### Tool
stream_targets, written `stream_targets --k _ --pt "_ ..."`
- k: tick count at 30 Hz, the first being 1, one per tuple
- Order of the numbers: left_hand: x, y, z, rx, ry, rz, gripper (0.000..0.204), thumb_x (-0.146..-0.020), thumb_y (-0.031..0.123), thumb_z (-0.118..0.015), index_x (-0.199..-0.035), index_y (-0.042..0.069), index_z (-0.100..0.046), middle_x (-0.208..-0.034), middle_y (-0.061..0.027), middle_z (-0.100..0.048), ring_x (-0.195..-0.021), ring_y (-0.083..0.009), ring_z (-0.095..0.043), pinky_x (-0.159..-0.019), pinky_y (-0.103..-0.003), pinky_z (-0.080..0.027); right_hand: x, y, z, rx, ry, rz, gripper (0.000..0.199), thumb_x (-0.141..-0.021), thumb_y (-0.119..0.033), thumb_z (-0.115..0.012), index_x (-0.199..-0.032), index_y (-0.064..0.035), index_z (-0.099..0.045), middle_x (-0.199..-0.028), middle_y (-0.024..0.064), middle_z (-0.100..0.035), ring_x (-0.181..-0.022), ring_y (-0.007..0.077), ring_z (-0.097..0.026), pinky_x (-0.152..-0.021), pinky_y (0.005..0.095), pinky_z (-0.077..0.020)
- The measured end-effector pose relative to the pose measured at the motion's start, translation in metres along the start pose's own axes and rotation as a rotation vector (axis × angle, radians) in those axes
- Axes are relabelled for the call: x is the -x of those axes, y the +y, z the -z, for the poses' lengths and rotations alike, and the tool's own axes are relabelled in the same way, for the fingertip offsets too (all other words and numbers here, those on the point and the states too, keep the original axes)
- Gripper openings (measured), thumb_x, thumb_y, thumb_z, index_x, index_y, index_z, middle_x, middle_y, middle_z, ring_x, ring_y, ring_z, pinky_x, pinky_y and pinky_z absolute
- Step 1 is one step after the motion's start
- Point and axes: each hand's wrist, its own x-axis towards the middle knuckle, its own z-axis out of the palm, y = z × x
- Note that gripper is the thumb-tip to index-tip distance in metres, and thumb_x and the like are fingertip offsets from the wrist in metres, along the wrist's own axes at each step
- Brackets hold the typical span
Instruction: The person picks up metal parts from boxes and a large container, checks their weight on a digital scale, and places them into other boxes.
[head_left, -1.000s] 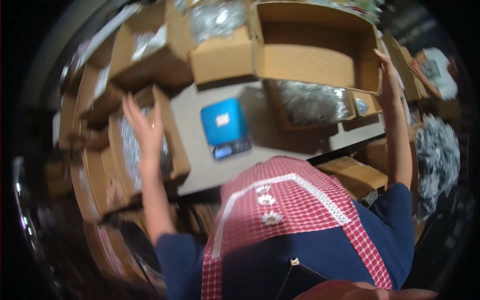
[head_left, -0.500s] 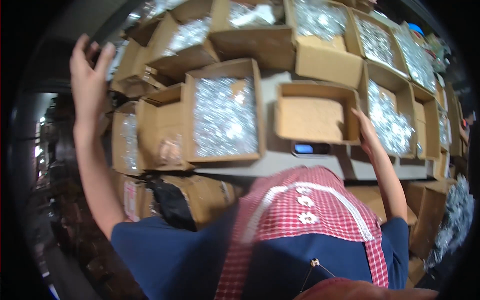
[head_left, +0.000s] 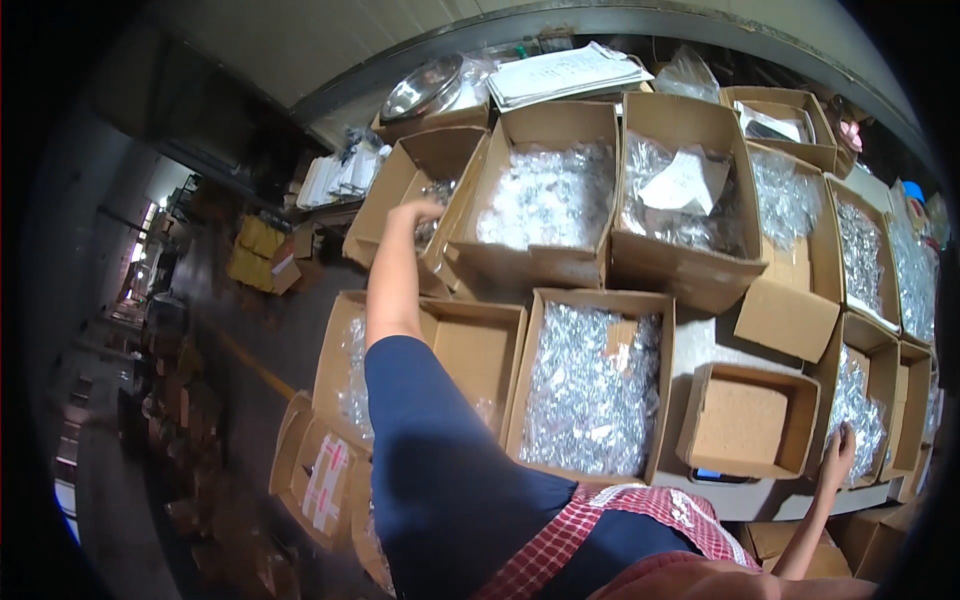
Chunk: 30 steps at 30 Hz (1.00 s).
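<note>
My left arm stretches forward to a cardboard box (head_left: pixel 392 165) at the far left. Its hand (head_left: pixel 415 211) reaches inside, over small shiny plastic packets (head_left: pixel 437 190); the fingertips are bent down and partly hidden. On the right, my right hand (head_left: pixel 839 456) is at the near edge of a narrow box of clear packets (head_left: pixel 856 405). Its fingers are curled together against the packets, and what they hold, if anything, is too small to make out. Between the arms, a shallow cardboard box (head_left: pixel 745 425) with a bare bottom sits over a scale with a lit display (head_left: pixel 722 477).
A large box of silvery packets (head_left: pixel 590 390) stands left of the shallow box. Behind it are more packet boxes (head_left: pixel 548 195), one with a crumpled paper (head_left: pixel 685 182) on top. A metal bowl (head_left: pixel 422 88) and stacked papers (head_left: pixel 565 75) lie at the back.
My view has swung left. My left hand, raised with spread fingers before, is now down inside the far left box. My right hand has left the shallow box's side for the packets beside it.
</note>
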Motion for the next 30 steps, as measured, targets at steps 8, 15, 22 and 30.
stream_targets --k 8,15,22,30 --pt "-0.043 -0.053 -0.052 0.346 -0.128 0.031 0.042 -0.076 0.029 -0.068 -0.095 -0.009 -0.066 -0.086 -0.0182 -0.068 -0.082 -0.0278 -0.066 -0.072 -0.039 -0.051 0.003 -0.040 -0.005 0.179 -0.018 -0.010 0.017 -0.091 -0.009 -0.054 -0.103 0.0024 -0.059 -0.099 0.0082 -0.062 -0.092 0.0152 -0.056 -0.085 0.0274 -0.0440" --pt "-0.002 -0.023 -0.012 0.473 0.324 0.113 0.014 -0.072 0.009 -0.064 -0.079 0.003 -0.073 -0.067 -0.0091 -0.067 -0.064 -0.0180 -0.064 -0.060 -0.029 -0.050 0.008 -0.069 -0.013 0.145 -0.026 -0.002 0.020 -0.091 -0.012 -0.057 -0.103 0.0033 -0.061 -0.100 0.0076 -0.062 -0.093 0.0154 -0.056 -0.086 0.0278 -0.0431" --pt "0.045 -0.020 0.026 1.314 0.502 0.011 0.015 -0.083 0.013 -0.066 -0.092 0.002 -0.067 -0.085 -0.0050 -0.068 -0.071 -0.0127 -0.061 -0.066 -0.025 -0.048 0.001 -0.055 -0.008 0.112 -0.023 -0.011 0.021 -0.090 -0.012 -0.059 -0.103 0.0033 -0.063 -0.103 0.0090 -0.064 -0.096 0.0170 -0.058 -0.089 0.0290 -0.0432" --pt "0.042 0.037 0.059 1.928 0.118 -0.357 0.007 -0.092 0.008 -0.051 -0.093 0.002 -0.053 -0.070 -0.0051 -0.054 -0.058 -0.0145 -0.050 -0.055 -0.028 -0.043 -0.001 -0.059 -0.013 0.077 -0.033 -0.003 0.020 -0.089 -0.011 -0.060 -0.104 0.0036 -0.063 -0.100 0.0084 -0.064 -0.093 0.0154 -0.058 -0.086 0.0279 -0.0444"
